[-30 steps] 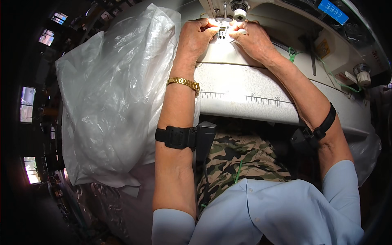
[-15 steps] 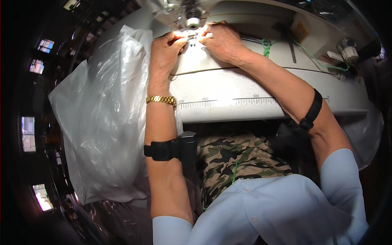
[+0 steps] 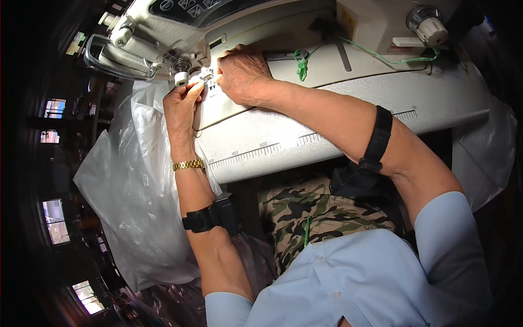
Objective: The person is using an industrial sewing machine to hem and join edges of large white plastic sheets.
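Both of my hands meet at the brightly lit needle area of a white sewing machine (image 3: 231,22). My left hand (image 3: 181,106) is closed, thumb and forefinger pinched just beside the presser foot (image 3: 208,77). Across from it, my right hand (image 3: 242,76) bends its fingers in close to the needle from the right. Glare and the fingers themselves hide whatever small thing either hand grips. Under both wrists lies the pale machine bed (image 3: 305,79), with a ruler strip (image 3: 259,150) printed along its front.
A large clear plastic bag (image 3: 144,191) hangs at the table's left, and another plastic sheet (image 3: 482,136) at the right. Green cord (image 3: 301,65) lies knotted on the bed and runs toward a white knob (image 3: 433,30). A flat metal strip (image 3: 343,56) rests nearby.
The view has turned, so more of the machine head shows and the hands appear farther left and lower. Both hands remain at the needle area, fingers still bent in.
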